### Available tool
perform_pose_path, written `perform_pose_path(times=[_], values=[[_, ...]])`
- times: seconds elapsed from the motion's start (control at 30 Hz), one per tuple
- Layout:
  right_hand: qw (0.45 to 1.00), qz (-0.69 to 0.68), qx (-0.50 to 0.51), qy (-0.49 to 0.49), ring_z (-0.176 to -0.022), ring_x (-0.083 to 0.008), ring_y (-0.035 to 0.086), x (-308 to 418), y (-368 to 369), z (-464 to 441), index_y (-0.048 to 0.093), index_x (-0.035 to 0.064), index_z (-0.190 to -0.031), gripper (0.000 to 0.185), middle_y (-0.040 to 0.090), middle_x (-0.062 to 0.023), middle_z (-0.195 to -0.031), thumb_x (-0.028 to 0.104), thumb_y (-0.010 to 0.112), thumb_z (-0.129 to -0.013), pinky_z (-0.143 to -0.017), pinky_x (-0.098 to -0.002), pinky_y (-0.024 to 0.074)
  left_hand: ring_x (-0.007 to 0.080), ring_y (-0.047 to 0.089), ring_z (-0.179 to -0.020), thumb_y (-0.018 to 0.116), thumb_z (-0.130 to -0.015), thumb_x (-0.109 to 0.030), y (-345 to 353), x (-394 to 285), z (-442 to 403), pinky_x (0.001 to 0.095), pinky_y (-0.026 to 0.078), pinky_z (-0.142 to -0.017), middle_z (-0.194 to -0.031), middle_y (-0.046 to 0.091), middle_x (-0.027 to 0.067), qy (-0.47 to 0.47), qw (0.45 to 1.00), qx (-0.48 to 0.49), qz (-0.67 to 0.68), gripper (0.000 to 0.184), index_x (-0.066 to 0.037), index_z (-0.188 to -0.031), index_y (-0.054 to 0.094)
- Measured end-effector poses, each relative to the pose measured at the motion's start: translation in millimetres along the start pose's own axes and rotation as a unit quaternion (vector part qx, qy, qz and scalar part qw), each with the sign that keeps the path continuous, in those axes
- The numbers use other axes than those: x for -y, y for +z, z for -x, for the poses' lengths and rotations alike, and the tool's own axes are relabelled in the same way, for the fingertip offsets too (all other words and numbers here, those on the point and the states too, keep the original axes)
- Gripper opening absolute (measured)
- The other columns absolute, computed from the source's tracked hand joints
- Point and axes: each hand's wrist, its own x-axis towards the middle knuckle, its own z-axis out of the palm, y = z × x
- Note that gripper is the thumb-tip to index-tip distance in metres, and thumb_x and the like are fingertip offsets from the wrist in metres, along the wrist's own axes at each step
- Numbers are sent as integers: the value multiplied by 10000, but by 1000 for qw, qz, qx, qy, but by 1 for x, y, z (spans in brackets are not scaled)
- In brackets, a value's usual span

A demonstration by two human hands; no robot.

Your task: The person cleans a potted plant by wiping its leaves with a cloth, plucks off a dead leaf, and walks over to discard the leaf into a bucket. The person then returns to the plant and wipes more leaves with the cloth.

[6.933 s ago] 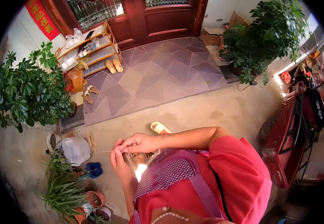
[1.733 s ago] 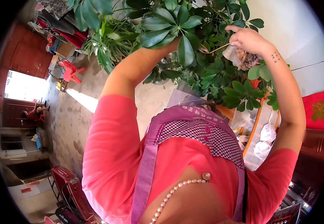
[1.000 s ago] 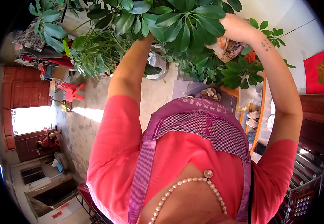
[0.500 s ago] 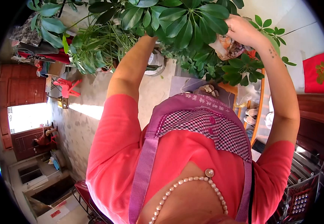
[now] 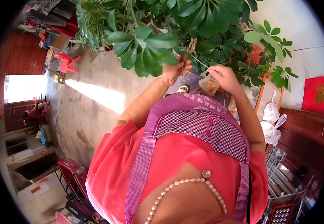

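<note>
A leafy green potted plant [image 5: 206, 16] with glossy leaves fanned in clusters fills the top of the head view. Low in the foliage, my left hand [image 5: 174, 72] is closed on a short brown stem-like piece [image 5: 184, 56], its fingers partly curled. Tan, dry-looking strands [image 5: 192, 45] show just above it. My right hand [image 5: 224, 77] pinches the end of a thin pale strand [image 5: 200, 61] that runs up and left toward the brown piece. Beneath the right hand hangs a crumpled, patterned bag or cloth [image 5: 209, 86], partly hidden by the fingers.
A grassy-leaved plant [image 5: 94, 28] stands at the upper left. Farther left are a small red stool [image 5: 66, 62] and a sunlit strip of concrete floor [image 5: 94, 95]. White plastic bags [image 5: 271, 123] hang at the right, above a metal rack [image 5: 281, 171].
Both hands have come down and closer together, out of the upper leaves. A pale strand now shows between them. The patterned bag or cloth has moved lower, and the view has shifted.
</note>
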Motion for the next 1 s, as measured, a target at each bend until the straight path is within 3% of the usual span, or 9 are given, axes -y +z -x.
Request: perform_pose_path(times=[0.13,0.23,0.37,0.6,0.77,0.9,1.0], values=[[999,-11,45,-2,-744,-282,636,-13,64,11,662,35,-959,225,653,-146,-823,205,584,-835,-656,-319,478,242,585,-996,459,-906,-8,3,36,49,332,487,-865,-1132,553,152,-33,995,-52,74,237,7,-1142,447],[989,1,115,93,-730,-278,635,-12,97,20,668,61,-937,222,649,-144,-791,239,583,-833,-646,-334,476,224,630,-900,414,-902,35,-16,61,73,321,529,-764,-1071,602,133,-28,980,-97,172,237,-12,-1128,471],[976,91,196,38,-738,-326,620,-4,139,34,661,78,-885,241,645,-140,-797,274,529,-841,-659,-398,478,247,551,-1020,451,-896,7,-42,79,112,344,452,-935,-1097,526,150,-36,979,-119,162,201,19,-1097,440],[966,131,224,-16,-685,-359,594,28,190,29,624,40,-859,215,613,-184,-751,237,540,-834,-608,-423,453,245,547,-1022,437,-936,-62,-79,71,151,373,446,-938,-1069,542,141,15,972,-126,199,192,27,-1104,462],[951,116,286,-24,-724,-338,610,80,258,16,636,48,-898,254,636,-165,-818,279,536,-860,-639,-404,465,233,571,-968,448,-955,-121,-150,49,196,372,450,-921,-989,582,112,71,964,-156,205,194,5,-1090,509],[954,26,290,-69,-761,-331,621,101,335,3,641,42,-953,273,647,-167,-852,281,539,-870,-668,-385,476,208,624,-855,461,-961,-152,-222,33,255,310,505,-825,-920,632,94,131,939,-239,208,190,-22,-1069,548],[952,-5,305,21,-763,-175,617,147,384,-12,636,13,-1010,266,656,-118,-838,238,550,-896,-691,-293,475,181,617,-791,462,-961,-153,-285,27,298,294,509,-771,-864,626,66,158,921,-302,188,186,-32,-1068,554]])
